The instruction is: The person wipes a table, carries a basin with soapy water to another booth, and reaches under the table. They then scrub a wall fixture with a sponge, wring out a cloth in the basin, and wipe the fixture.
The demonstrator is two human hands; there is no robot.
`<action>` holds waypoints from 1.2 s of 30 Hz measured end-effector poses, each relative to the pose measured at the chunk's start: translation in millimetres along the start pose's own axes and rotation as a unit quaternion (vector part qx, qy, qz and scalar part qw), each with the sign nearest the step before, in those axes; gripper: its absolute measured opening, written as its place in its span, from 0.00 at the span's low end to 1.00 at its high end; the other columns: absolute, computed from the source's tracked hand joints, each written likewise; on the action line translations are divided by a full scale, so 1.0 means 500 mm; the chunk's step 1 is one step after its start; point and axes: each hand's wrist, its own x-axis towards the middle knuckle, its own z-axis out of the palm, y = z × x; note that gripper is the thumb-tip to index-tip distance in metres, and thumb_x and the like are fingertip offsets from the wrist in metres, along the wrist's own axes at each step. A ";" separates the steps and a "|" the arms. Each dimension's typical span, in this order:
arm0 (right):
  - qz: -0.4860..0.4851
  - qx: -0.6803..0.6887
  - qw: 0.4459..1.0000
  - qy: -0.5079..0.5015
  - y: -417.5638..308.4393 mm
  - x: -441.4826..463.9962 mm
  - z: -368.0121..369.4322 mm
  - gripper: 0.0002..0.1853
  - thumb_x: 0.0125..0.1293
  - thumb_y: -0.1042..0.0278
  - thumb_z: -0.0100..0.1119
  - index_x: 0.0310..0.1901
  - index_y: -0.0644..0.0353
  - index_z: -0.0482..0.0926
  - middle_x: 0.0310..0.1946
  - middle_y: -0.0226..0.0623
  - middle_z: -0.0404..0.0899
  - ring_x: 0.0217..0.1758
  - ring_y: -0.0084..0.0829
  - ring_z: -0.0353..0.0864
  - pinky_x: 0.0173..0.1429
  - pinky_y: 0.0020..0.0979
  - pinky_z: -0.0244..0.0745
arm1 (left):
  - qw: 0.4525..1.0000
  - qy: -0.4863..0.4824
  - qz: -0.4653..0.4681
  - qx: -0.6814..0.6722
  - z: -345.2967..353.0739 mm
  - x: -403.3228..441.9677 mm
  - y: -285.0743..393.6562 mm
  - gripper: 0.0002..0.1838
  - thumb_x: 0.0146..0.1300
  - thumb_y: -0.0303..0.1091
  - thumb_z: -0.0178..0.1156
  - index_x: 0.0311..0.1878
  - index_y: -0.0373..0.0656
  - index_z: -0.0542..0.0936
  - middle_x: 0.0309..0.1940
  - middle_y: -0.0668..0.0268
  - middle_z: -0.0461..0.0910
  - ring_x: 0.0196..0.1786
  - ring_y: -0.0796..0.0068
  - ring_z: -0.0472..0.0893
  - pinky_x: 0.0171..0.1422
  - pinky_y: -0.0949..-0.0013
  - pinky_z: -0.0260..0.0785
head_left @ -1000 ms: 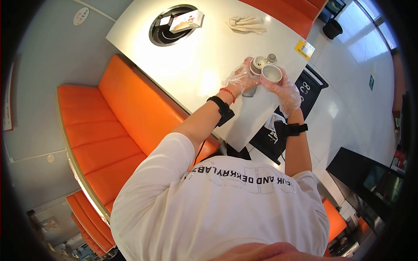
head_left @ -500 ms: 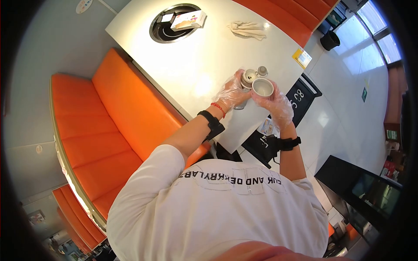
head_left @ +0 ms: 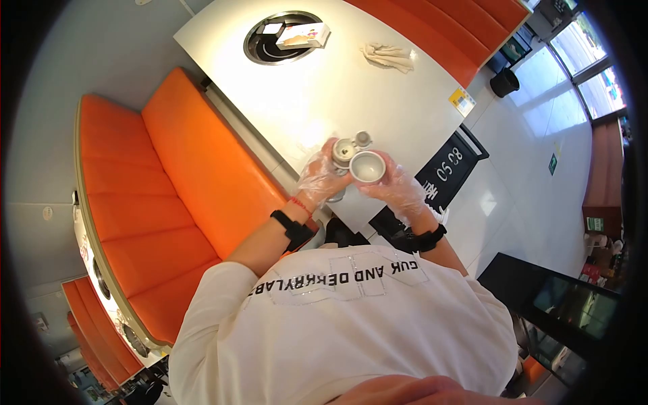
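Wrapped in a clear plastic glove, my left hand point(head_left: 322, 172) grips a thermos flask point(head_left: 343, 150) by its upper body. The flask's small flip lid point(head_left: 363, 140) stands open at its far side, and the spout shows. My right hand point(head_left: 399, 189), gloved the same way, holds a white-lined cup point(head_left: 368, 167) with its mouth turned up towards me. The cup looks like the flask's cap and sits right beside the flask's top. I cannot make out any liquid inside it. Most of the flask's body is hidden by my left hand.
On the white table point(head_left: 290, 101) lie a crumpled cloth point(head_left: 387, 57) and a yellow-and-white card point(head_left: 462, 101). A small box point(head_left: 302, 36) rests over the round black inset point(head_left: 260, 57). An orange bench point(head_left: 196, 162) runs along the left; a black bin point(head_left: 504, 82) stands on the floor.
Both hands, with the flask and cup, have moved left and closer to my body. The camera view has shifted a little. Both grips look the same.
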 end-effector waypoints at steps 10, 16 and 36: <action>-0.067 -0.107 0.963 -0.237 0.029 -0.051 0.232 0.40 0.52 0.73 0.74 0.68 0.60 0.66 0.58 0.35 0.76 0.62 0.29 0.76 0.67 0.34 0.71 | 0.970 0.240 0.023 0.003 -0.126 -0.349 -0.099 0.43 0.52 0.47 0.75 0.68 0.39 0.68 0.62 0.44 0.75 0.65 0.50 0.77 0.67 0.56 0.70; 0.023 -0.042 0.924 -0.379 0.056 -0.247 0.496 0.38 0.50 0.77 0.72 0.65 0.62 0.68 0.54 0.39 0.78 0.58 0.33 0.80 0.61 0.35 0.77 | 0.927 0.338 -0.159 -0.038 -0.192 -0.763 -0.065 0.44 0.55 0.48 0.71 0.69 0.36 0.64 0.53 0.42 0.78 0.59 0.43 0.78 0.63 0.54 0.71; 0.235 -0.101 0.554 -0.792 0.307 -0.793 1.161 0.37 0.55 0.68 0.77 0.66 0.60 0.69 0.55 0.33 0.78 0.60 0.26 0.76 0.63 0.30 0.74 | 0.581 0.650 -0.480 -0.098 -0.101 -1.664 -0.006 0.48 0.47 0.47 0.76 0.71 0.44 0.64 0.58 0.51 0.79 0.61 0.53 0.80 0.65 0.59 0.72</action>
